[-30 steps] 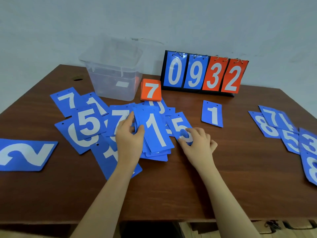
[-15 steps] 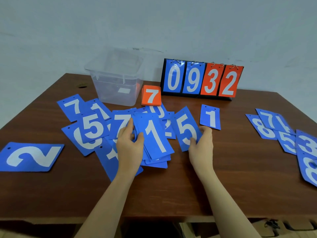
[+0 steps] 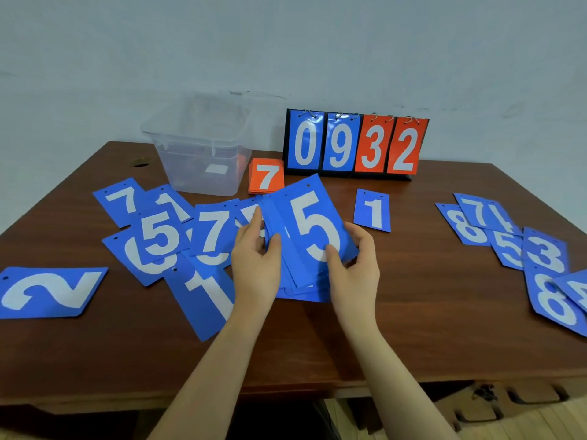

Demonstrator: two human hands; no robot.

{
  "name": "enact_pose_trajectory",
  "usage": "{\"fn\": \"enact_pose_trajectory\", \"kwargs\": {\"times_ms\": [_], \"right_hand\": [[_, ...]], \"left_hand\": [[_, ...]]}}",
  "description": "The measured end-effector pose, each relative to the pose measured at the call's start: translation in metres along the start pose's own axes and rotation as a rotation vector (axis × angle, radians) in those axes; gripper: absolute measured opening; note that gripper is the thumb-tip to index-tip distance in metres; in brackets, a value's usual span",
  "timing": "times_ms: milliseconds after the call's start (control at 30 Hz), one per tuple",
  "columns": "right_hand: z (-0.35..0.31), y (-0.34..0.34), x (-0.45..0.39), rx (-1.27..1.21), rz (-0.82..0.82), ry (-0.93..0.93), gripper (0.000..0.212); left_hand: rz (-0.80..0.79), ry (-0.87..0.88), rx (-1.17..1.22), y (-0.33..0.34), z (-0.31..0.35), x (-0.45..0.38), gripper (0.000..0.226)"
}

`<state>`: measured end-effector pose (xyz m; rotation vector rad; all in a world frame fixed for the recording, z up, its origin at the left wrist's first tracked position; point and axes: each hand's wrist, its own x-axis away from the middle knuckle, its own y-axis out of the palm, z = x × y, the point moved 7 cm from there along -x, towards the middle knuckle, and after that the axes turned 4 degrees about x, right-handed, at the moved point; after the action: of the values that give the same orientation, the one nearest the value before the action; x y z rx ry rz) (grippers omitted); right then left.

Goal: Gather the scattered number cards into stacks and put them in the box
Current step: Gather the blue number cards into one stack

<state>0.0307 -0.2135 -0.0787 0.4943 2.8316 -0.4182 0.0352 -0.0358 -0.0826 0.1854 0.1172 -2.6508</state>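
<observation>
1. Stack of blue cards (image 3: 305,249) is held over the middle of the wooden table (image 3: 413,312); top card shows a white 5, with punched holes near its top edge. The cards below are fanned unevenly and their numbers are covered.
2. Left hand (image 3: 255,258) grips the stack's left edge, thumb on top, fingers curled under.
3. Right hand (image 3: 352,265) grips the stack's right side, thumb pressed on the lower part of the 5, fingers wrapped behind.
4. Loose blue cards (image 3: 158,236) are overlapped left of the stack: 7, 1, 5, 7, a large 1 near the front. One round digit under the 5 is mostly covered and can't be read.
5. Blue 2 card (image 3: 50,292) is cut off by the left frame edge.
6. Single blue 1 card (image 3: 373,211) lies flat just right of the stack, apart from it.
7. Right-side card cluster (image 3: 514,246) shows 8, 7, 5, 3, 8; the outermost card is cropped by the frame edge, and one digit beside the 7 is unclear.
8. Orange 7 stack (image 3: 266,176) sits between the clear plastic box (image 3: 203,147) and the flip scoreboard (image 3: 355,144) reading 0932.
9. Box contents are blurred through the wall; something reddish is seen inside, not identifiable.
</observation>
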Motion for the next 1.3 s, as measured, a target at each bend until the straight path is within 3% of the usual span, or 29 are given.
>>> {"fn": "enact_pose_trajectory", "kwargs": {"times_ms": [333,433,567,733,1033,1233,1300], "right_hand": [[0.018,-0.015,-0.013,0.174,-0.002,-0.035,0.035],[0.032,-0.024,-0.043,0.328,-0.005,-0.015,0.039],[0.068,-0.025,-0.096,0.705,-0.189,0.093,0.051],[0.093,-0.016,-0.117,1.025,-0.424,0.059,0.051],[0.057,-0.025,-0.036,0.879,-0.259,-0.243,0.016],[0.051,-0.031,-0.022,0.787,-0.218,-0.175,0.015],[0.052,-0.031,-0.026,0.765,-0.166,-0.101,0.030]], "left_hand": [[-0.113,-0.107,0.141,0.047,-0.012,0.010,0.057],[-0.091,-0.137,0.156,0.053,-0.019,-0.002,0.056],[-0.071,-0.162,0.139,0.057,-0.026,-0.022,0.053],[-0.050,-0.171,0.088,0.053,-0.037,-0.034,0.052],[-0.032,-0.092,0.032,0.029,-0.035,-0.013,0.050],[-0.027,-0.076,0.049,0.010,-0.034,0.006,0.045],[-0.020,-0.085,0.045,0.007,-0.034,0.008,0.046]]}}
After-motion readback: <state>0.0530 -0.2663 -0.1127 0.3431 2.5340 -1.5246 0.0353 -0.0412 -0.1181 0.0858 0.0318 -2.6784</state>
